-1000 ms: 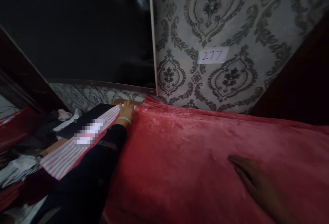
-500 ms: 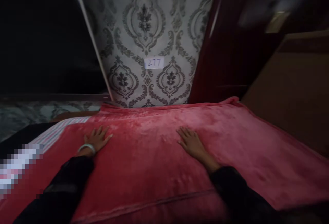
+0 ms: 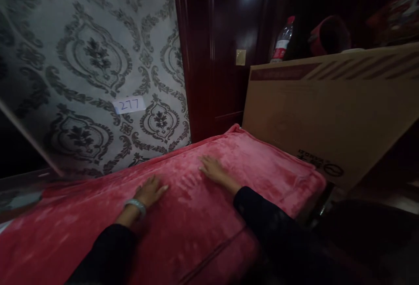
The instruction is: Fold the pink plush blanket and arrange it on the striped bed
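Observation:
A plush red-pink blanket (image 3: 196, 215) lies spread over a flat surface, its pile marked by lighter and darker patches. My left hand (image 3: 149, 192), with a pale green bangle (image 3: 136, 205) at the wrist, rests on it palm down, fingers stretched out. Further right, my right hand (image 3: 212, 169) lies on the blanket too, slightly blurred, with its fingers extended. A hand-shaped print shows in the pile between the two hands. Neither hand holds anything.
Behind the blanket stands a patterned wall with a paper label (image 3: 130, 104) reading 277. A dark red door (image 3: 222, 36) is beside it. On the right stands a large cardboard box (image 3: 314, 110), with a plastic bottle (image 3: 282, 45) at its top left edge.
The view has swung to the right, bringing the box and bottle into sight. My hands have come closer together, and my right hand lies further toward the blanket's right end.

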The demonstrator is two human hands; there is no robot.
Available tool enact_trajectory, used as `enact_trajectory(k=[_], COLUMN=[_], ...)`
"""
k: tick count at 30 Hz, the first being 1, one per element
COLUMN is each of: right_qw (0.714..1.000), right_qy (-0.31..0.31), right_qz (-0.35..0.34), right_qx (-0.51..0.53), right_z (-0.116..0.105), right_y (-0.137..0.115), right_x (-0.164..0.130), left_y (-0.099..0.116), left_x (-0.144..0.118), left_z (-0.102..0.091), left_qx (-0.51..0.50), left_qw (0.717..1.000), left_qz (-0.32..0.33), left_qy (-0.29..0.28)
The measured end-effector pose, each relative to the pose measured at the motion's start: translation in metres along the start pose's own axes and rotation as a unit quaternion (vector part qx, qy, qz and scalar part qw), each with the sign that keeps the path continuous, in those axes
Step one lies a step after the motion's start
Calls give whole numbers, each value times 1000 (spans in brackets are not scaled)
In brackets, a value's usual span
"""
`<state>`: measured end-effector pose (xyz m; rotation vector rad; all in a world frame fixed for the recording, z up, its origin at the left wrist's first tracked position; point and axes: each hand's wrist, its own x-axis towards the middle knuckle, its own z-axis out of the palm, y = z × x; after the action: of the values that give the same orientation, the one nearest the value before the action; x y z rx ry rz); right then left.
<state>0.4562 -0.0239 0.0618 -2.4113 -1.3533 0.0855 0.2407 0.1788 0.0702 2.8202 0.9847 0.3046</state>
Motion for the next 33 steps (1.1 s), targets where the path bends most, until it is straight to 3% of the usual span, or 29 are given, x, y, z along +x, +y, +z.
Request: enact_trajectory(k=[3, 5, 9, 13, 16, 19, 23, 29, 33], right_qw=[997, 995, 996, 974, 940, 905, 845, 706, 666], right_qy=[11, 10, 23, 125, 193, 257, 347, 471, 476], right_qz=[76, 95, 85, 186, 280, 338, 407, 528, 563], right_qx=[-20, -28, -28, -30, -26, -15, -4, 34, 109], right_z=[-8, -8, -15, -39, -54, -62, -68, -68, -62], right_y=[51, 78, 119, 173, 214, 238, 248, 255, 271], right_x=[-1, -4, 1, 6, -7, -26, -60, -123, -144], left_y=[34, 47, 44, 32, 27, 24, 23, 25, 22], left_x=[9, 10, 10, 16, 22, 26, 30, 32, 32], left_z=[16, 31, 57, 70, 74, 77, 78, 76, 80], left_qx=[50, 89, 132, 121, 100, 85, 86, 93, 76], left_qw=[996, 993, 988, 991, 994, 995, 994, 993, 995], left_qz=[24, 22, 24, 29, 32, 40, 45, 46, 52], left_qy=[-70, -80, -75, -49, -35, -36, -44, -63, -31])
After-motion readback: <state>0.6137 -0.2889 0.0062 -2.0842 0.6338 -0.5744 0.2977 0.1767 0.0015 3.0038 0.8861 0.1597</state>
